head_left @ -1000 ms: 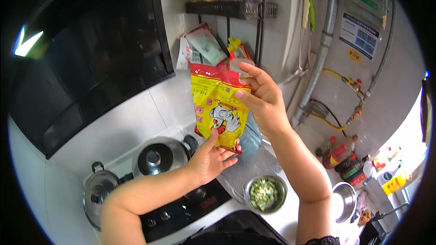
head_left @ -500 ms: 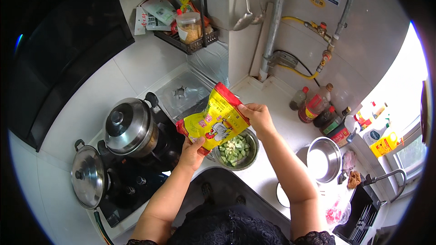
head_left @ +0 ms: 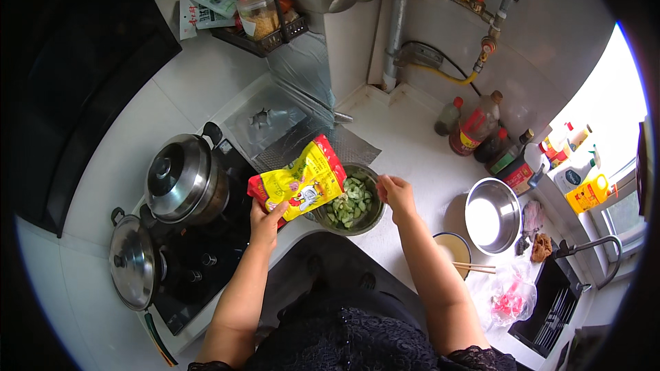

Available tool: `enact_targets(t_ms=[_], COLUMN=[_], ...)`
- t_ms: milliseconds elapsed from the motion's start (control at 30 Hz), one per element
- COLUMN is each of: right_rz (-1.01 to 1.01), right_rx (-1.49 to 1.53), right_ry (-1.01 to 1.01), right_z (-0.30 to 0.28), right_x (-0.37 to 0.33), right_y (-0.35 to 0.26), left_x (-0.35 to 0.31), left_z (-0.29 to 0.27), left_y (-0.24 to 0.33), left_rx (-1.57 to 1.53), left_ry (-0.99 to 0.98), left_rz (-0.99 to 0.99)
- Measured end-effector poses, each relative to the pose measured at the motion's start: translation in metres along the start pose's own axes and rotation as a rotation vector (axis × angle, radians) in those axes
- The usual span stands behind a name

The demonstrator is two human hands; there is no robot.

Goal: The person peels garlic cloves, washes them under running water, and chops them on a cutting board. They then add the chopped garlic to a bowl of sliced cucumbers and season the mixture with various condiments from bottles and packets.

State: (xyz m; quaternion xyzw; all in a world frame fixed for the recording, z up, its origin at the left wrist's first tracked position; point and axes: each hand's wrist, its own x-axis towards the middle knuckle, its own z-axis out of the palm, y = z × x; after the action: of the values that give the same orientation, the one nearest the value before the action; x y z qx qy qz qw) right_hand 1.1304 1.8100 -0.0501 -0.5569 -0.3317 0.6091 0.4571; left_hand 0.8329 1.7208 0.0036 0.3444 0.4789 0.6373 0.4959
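Note:
My left hand (head_left: 267,223) grips the lower left end of a yellow seasoning pouch (head_left: 299,182) with red ends and a white bird printed on it. The pouch is tilted, its upper right end by the left rim of a metal bowl (head_left: 377,214). Chopped green cucumber (head_left: 350,205) with pale bits on top lies in that bowl, and the pouch covers part of it. At the bowl's right rim is my right hand (head_left: 397,198), its fingers pinched together. Whatever they may hold is too small or hidden to make out.
A lidded steamer pot (head_left: 180,178) and a lidded pan (head_left: 132,264) stand on the stove at left. Several sauce bottles (head_left: 474,127) line the back right. Nearer are a steel basin (head_left: 492,216), a bowl (head_left: 454,251) with chopsticks (head_left: 474,267), and a plastic bag (head_left: 510,299).
My right hand has let go of the pouch's upper right end and moved to the bowl's right rim. The pouch, still in my left hand, sits lower and further left. The view has shifted.

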Motion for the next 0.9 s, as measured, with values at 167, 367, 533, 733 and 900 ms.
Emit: enact_targets(t_ms=[167, 367, 533, 733, 900], right_rz=[0.161, 0.224, 0.216, 0.217, 0.225], right_rx=[0.011, 0.037, 0.078, 0.071, 0.073], right_ry=[0.08, 0.071, 0.087, 0.091, 0.088], right_z=[-0.005, -0.004, -0.002, -0.002, -0.001], right_x=[-0.023, -0.034, -0.039, -0.039, -0.039], right_y=[0.042, 0.059, 0.055, 0.057, 0.057], left_x=[-0.004, -0.004, -0.003, -0.001, -0.002], left_z=[-0.012, -0.015, -0.011, -0.007, -0.002], left_y=[-0.008, -0.011, -0.008, -0.012, -0.013], left_rx=[0.07, 0.106, 0.14, 0.163, 0.159], left_ry=[0.025, 0.025, 0.009, 0.016, 0.004], left_rz=[0.016, 0.038, 0.06, 0.091, 0.107])
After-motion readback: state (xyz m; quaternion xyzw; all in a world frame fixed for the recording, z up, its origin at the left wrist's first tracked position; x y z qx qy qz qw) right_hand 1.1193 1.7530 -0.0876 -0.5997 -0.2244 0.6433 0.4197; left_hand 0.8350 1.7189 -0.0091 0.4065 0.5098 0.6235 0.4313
